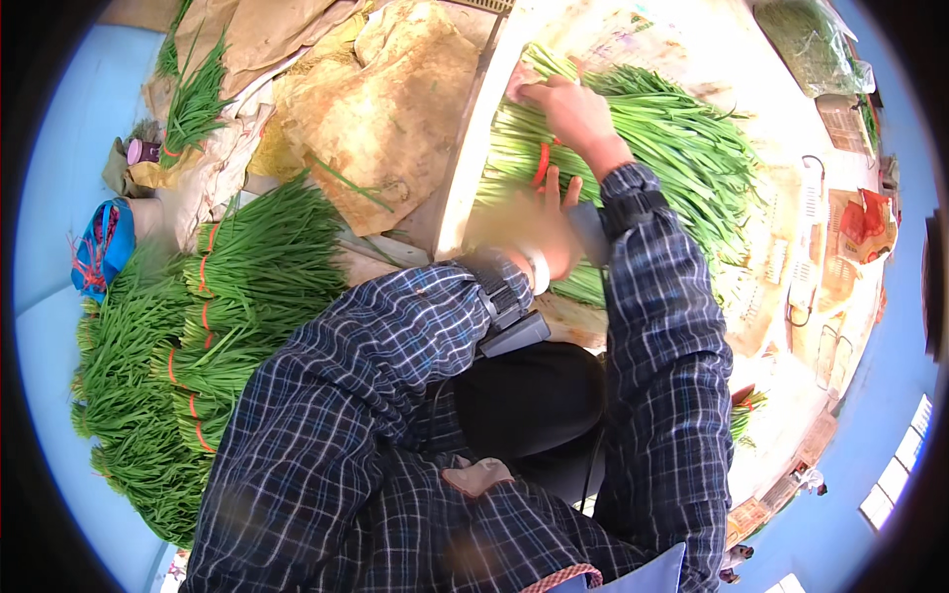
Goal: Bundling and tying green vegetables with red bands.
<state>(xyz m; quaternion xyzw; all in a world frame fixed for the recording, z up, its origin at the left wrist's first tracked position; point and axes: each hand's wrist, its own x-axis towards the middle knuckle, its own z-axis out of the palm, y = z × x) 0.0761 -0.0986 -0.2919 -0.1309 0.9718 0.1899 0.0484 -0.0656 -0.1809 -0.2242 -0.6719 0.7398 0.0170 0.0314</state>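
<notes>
Blue basket (102, 247): at the far left on the floor, with red bands inside, just beside the stacked bundles.
Tied bundles (213, 326): stacks of long green chives bound with red bands, piled on the floor at the person's left, leaf tips fanning toward the lower left.
Small bunch (193, 104): a loose green bunch, up left, lying on the brown paper.
Brown paper (395, 109): crumpled sheets spread over the floor between the left stacks and the table's left edge.
Table (474, 148): pale top covered with printed paper; its left edge runs down from the top centre.
Left hand (529, 232): blurred, fingers spread apart, raised over the near-left part of the table just beside the red band; whether it grips anything I cannot tell.
Red band (541, 163): a short red strip over the chive stalks, between the two hands.
Right hand (573, 114): fingers curled down onto the stalk end of the loose chives, clamped on them.
Loose chives (672, 148): a broad green heap across the middle of the table, stalk ends toward its left edge, tips toward the right.
Orange bag (868, 222): near the table's right edge, well apart from the hands.
</notes>
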